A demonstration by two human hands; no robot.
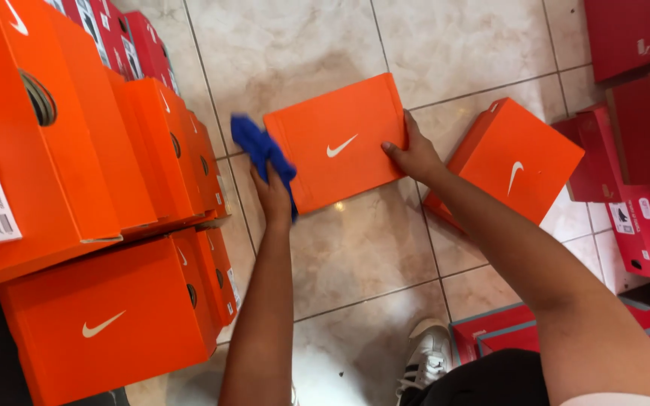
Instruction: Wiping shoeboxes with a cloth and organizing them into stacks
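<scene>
An orange shoe box (pixel 336 139) lies flat on the tiled floor (pixel 362 248) in the middle of the head view. My right hand (pixel 414 156) grips its right edge, thumb on the lid. My left hand (pixel 274 197) is closed around a blue cloth (pixel 263 154) and presses it against the box's left edge. Both forearms reach out from below.
A stack of orange shoe boxes (pixel 92 203) fills the left side. Another orange box (pixel 517 162) lies to the right of my right hand. Red boxes (pixel 641 150) line the right edge and lower right. My white shoe (pixel 426 357) stands on the floor below.
</scene>
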